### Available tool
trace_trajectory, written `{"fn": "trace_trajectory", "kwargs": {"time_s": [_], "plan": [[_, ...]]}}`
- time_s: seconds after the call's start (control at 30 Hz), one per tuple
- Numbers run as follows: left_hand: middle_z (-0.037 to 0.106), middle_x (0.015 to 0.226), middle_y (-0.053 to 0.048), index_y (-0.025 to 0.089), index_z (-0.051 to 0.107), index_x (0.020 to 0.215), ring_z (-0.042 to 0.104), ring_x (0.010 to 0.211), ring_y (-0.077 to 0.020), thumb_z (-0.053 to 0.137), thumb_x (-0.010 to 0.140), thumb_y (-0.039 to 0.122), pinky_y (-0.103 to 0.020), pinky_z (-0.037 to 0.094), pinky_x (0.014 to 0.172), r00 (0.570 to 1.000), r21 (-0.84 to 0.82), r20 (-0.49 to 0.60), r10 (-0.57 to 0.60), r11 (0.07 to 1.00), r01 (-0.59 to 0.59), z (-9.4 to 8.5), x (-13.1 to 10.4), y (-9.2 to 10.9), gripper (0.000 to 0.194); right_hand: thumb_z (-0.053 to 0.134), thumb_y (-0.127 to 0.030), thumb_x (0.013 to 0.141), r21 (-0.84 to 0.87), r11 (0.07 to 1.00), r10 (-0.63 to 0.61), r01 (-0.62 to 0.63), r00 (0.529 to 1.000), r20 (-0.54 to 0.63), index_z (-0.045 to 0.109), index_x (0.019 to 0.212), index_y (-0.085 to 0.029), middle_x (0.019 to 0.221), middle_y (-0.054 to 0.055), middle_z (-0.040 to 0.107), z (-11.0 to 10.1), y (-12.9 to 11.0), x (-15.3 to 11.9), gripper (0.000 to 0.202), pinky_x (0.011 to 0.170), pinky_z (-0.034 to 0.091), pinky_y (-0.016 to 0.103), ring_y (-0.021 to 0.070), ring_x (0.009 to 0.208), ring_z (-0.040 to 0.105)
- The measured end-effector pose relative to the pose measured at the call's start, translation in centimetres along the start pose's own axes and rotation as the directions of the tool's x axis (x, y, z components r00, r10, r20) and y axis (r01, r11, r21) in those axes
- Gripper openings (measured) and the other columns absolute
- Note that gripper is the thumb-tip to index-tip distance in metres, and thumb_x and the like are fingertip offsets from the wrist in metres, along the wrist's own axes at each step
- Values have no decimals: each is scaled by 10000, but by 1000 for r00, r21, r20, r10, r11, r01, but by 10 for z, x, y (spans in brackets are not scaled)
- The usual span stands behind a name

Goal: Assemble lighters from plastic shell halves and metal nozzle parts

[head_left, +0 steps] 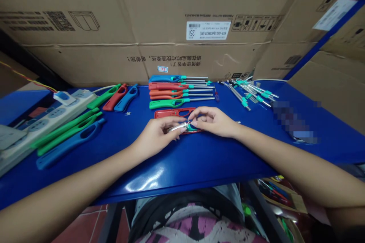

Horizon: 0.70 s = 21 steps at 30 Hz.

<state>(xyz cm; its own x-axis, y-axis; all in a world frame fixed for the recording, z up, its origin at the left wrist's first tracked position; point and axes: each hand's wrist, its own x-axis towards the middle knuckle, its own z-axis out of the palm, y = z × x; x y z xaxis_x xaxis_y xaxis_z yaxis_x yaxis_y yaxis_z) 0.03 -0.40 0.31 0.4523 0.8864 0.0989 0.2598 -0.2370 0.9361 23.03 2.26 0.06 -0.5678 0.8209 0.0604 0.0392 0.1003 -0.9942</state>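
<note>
My left hand (155,133) is closed, thumb and fingers gripping a small silvery cylinder (176,127). My right hand (216,121) meets it at the cylinder's right end, its fingertips pinched around something thin and pale, perhaps a wire, too small to name surely. Just under the fingertips shows a teal piece (192,127), with a red casing edge beneath it, largely covered by my hands. Directly behind them lies a red lighter casing half (168,113), its inner side up. Beyond it, several long-nosed lighters (168,103) with metal tubes lie in a row.
At left, coloured lighter casings (70,142) lie beside a white power strip (55,114). Back right holds a pile of metal tubes with teal fittings (251,93). A small screwdriver (217,96) lies near the row. Cardboard (114,57) walls the blue table's (159,167) back.
</note>
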Motion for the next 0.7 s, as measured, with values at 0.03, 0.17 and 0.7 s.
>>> {"fn": "trace_trajectory", "kwargs": {"time_s": [0.03,0.17,0.7], "plan": [[764,913,-53,153,671,1162,700,754,-170,691,869,402,-290,574,741,1000,45,-11,25,999,-24,-3,-1,0,385,753,-354,807,-1,1000,13,-13,1000,-16,645,989,-158,695,-50,579,-1,1,0,288,500,369,196,50,538,470],[758,959,-48,196,715,966,688,858,-202,677,879,400,-313,532,786,989,421,-4,145,898,-130,-18,-1,4,226,715,-390,837,4,997,72,-72,995,-63,627,1028,-169,598,-88,492,-5,3,2,305,404,235,200,34,432,332],[734,872,-39,204,771,992,624,704,-151,673,898,375,-253,466,651,987,515,82,141,842,-162,-19,-1,1,218,683,-393,853,-176,984,-50,29,992,-119,677,1027,-176,825,20,664,-9,6,1,278,628,465,259,124,698,579]]}}
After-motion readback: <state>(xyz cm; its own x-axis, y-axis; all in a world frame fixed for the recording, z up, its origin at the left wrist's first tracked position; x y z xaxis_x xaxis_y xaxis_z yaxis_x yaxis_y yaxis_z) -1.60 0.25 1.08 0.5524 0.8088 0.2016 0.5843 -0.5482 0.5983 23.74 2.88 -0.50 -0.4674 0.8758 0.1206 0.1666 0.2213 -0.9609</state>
